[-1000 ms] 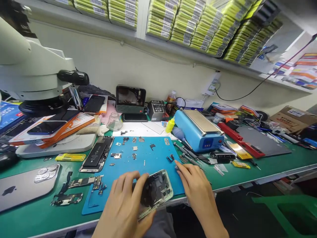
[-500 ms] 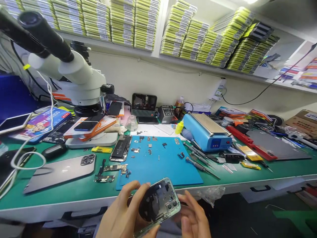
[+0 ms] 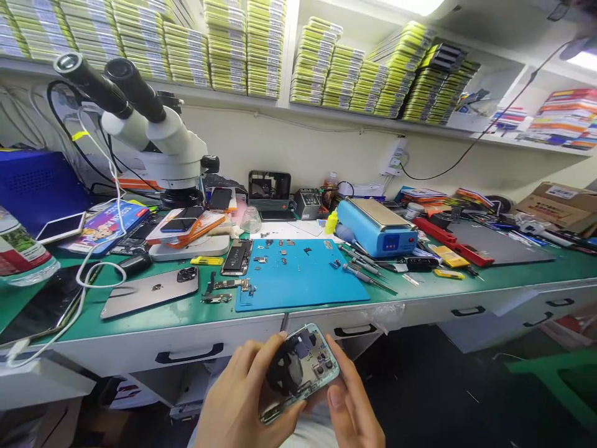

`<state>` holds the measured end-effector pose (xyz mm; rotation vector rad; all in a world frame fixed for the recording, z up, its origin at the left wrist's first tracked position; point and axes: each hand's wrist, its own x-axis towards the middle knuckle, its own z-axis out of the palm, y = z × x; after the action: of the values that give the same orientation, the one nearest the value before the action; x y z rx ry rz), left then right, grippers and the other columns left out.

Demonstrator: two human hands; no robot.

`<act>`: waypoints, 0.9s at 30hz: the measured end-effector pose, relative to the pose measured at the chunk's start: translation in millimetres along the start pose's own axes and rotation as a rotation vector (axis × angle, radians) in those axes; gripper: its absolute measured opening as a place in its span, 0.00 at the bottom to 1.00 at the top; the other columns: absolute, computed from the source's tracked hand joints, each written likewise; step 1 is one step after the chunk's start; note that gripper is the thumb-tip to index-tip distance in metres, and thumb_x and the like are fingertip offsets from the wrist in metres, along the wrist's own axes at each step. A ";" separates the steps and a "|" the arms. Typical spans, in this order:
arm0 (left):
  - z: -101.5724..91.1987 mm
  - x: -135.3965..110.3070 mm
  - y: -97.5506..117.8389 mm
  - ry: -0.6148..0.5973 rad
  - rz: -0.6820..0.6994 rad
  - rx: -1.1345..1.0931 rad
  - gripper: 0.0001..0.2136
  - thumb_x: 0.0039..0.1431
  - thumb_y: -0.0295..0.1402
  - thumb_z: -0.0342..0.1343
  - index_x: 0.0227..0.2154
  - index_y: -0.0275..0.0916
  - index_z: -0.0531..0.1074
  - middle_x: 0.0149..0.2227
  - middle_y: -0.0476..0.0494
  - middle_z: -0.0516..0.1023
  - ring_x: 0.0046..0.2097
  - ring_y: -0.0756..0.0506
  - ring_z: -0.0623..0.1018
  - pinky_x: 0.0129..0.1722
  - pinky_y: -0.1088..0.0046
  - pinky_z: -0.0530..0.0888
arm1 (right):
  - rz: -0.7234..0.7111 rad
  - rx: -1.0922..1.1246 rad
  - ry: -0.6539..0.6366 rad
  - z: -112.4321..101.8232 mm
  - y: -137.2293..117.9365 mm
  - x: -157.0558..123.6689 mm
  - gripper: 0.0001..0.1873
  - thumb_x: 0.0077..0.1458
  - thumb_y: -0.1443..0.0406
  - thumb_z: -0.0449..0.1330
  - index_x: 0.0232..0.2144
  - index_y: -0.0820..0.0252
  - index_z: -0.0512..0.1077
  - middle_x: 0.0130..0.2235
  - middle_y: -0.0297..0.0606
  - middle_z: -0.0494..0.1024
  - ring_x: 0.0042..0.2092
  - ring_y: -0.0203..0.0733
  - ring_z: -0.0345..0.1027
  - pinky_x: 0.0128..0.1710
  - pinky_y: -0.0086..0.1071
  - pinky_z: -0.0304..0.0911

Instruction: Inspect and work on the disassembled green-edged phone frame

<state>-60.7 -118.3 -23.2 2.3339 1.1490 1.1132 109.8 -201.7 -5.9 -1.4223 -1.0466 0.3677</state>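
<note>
My left hand [image 3: 240, 398] grips an opened phone housing [image 3: 301, 368] with a pale green frame, its inside facing up, held low in front of the bench. My right hand [image 3: 352, 407] touches the housing's lower right edge with its thumb and fingers curled under it. Both hands are off the table, below its front edge. On the bench, a blue work mat [image 3: 298, 280] carries several small phone parts and screws. A phone battery [image 3: 237, 256] lies at the mat's left edge, with loose circuit boards [image 3: 224, 289] beside it.
A white microscope [image 3: 153, 134] stands at the back left. A grey phone [image 3: 149, 291] lies face down on the green bench [image 3: 420, 289]. A blue heating machine [image 3: 375, 227] and several screwdrivers [image 3: 366, 274] sit right of the mat. Drawers [image 3: 186, 354] run under the bench. Shelves hold stacked yellow-green boxes [image 3: 326, 68].
The view has pulled back from the bench. My hands lifted the phone housing off the blue mat and drew it toward me, below the table edge. My right hand moved from the mat onto the housing.
</note>
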 end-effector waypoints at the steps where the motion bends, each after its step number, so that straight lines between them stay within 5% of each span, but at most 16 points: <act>1: 0.3 -0.7 2.1 0.007 -0.009 -0.010 0.38 0.65 0.31 0.65 0.76 0.56 0.64 0.55 0.44 0.85 0.49 0.40 0.90 0.41 0.68 0.87 | -0.006 0.006 -0.004 -0.1 -0.8 -1.2 0.24 0.81 0.55 0.59 0.73 0.46 0.78 0.65 0.44 0.87 0.64 0.57 0.85 0.52 0.37 0.87; 6: 2.7 -4.6 13.4 0.034 -0.049 -0.097 0.36 0.65 0.33 0.65 0.74 0.56 0.65 0.53 0.46 0.84 0.49 0.40 0.89 0.43 0.67 0.86 | 0.002 0.071 -0.013 0.1 -0.5 -9.0 0.27 0.82 0.53 0.57 0.77 0.45 0.72 0.69 0.46 0.83 0.68 0.56 0.82 0.57 0.40 0.86; 11: 11.4 -4.5 23.0 0.079 -0.175 -0.227 0.33 0.72 0.39 0.65 0.76 0.53 0.62 0.61 0.40 0.83 0.59 0.36 0.89 0.51 0.61 0.87 | 0.069 0.206 -0.024 7.3 5.5 -17.0 0.38 0.82 0.47 0.54 0.86 0.44 0.53 0.70 0.49 0.82 0.64 0.57 0.85 0.56 0.46 0.86; 15: 20.4 -7.7 39.8 0.050 -0.247 -0.378 0.28 0.83 0.43 0.55 0.79 0.50 0.59 0.68 0.35 0.81 0.66 0.36 0.86 0.58 0.59 0.87 | 0.140 0.293 -0.070 15.6 9.5 -22.8 0.40 0.78 0.43 0.59 0.83 0.44 0.59 0.73 0.50 0.79 0.70 0.59 0.80 0.62 0.47 0.83; 19: 17.3 -15.6 57.4 -0.052 -0.237 -0.558 0.26 0.87 0.45 0.43 0.80 0.54 0.64 0.65 0.39 0.84 0.60 0.39 0.88 0.56 0.61 0.87 | 0.250 0.378 -0.106 8.7 9.7 -18.9 0.52 0.72 0.40 0.68 0.86 0.42 0.51 0.79 0.47 0.71 0.78 0.59 0.70 0.72 0.51 0.75; 23: 4.9 -11.2 53.9 -0.137 -0.236 -0.746 0.23 0.84 0.52 0.52 0.71 0.54 0.79 0.67 0.39 0.83 0.65 0.36 0.84 0.67 0.59 0.81 | 0.351 0.465 -0.175 -8.4 3.0 -12.3 0.57 0.62 0.41 0.77 0.83 0.41 0.59 0.80 0.44 0.70 0.78 0.60 0.69 0.77 0.48 0.68; 27: -0.2 3.1 40.7 -0.203 -0.294 -0.976 0.27 0.82 0.51 0.57 0.80 0.65 0.66 0.81 0.45 0.69 0.79 0.36 0.73 0.77 0.58 0.73 | 0.377 0.559 -0.322 -16.8 -5.9 -14.5 0.59 0.51 0.37 0.82 0.78 0.43 0.70 0.80 0.42 0.71 0.82 0.62 0.62 0.82 0.50 0.59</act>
<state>-38.1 -141.5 1.5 1.4235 0.6147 0.9782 112.8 -224.2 -2.8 -1.0592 -0.8281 1.1034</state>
